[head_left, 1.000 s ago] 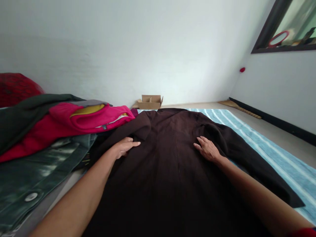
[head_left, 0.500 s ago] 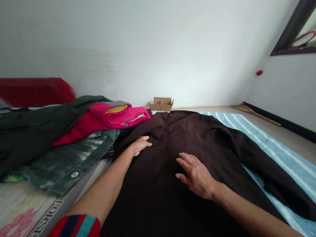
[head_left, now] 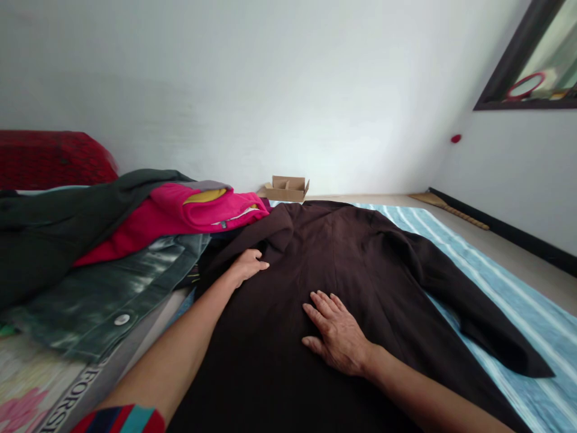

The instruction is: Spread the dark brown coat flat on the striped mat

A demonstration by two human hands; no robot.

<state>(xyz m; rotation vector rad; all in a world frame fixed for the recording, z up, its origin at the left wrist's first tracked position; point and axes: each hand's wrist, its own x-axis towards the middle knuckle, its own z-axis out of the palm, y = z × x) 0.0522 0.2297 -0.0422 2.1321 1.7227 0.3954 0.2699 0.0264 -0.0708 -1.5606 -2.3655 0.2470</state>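
Observation:
A dark brown coat (head_left: 311,258) lies spread out in front of me, one sleeve stretched toward the lower right. My left hand (head_left: 247,267) rests on the coat's left side, just below the folded left sleeve (head_left: 274,225). Its thumb and forefinger are apart, and the other fingers are mostly hidden. My right hand (head_left: 338,334) lies palm down on the middle of the coat, fingers extended and thumb out to the side.
Left of the coat is a pile with a dark green garment (head_left: 90,210), a bright pink garment (head_left: 157,216) and dark denim (head_left: 130,282). Blue striped cloth (head_left: 451,240) lies beneath the coat. A cardboard box (head_left: 288,189) stands by the wall.
My right hand has slid slightly left and toward me over the coat. The view has turned a little right; my left hand keeps nearly the same place on the coat.

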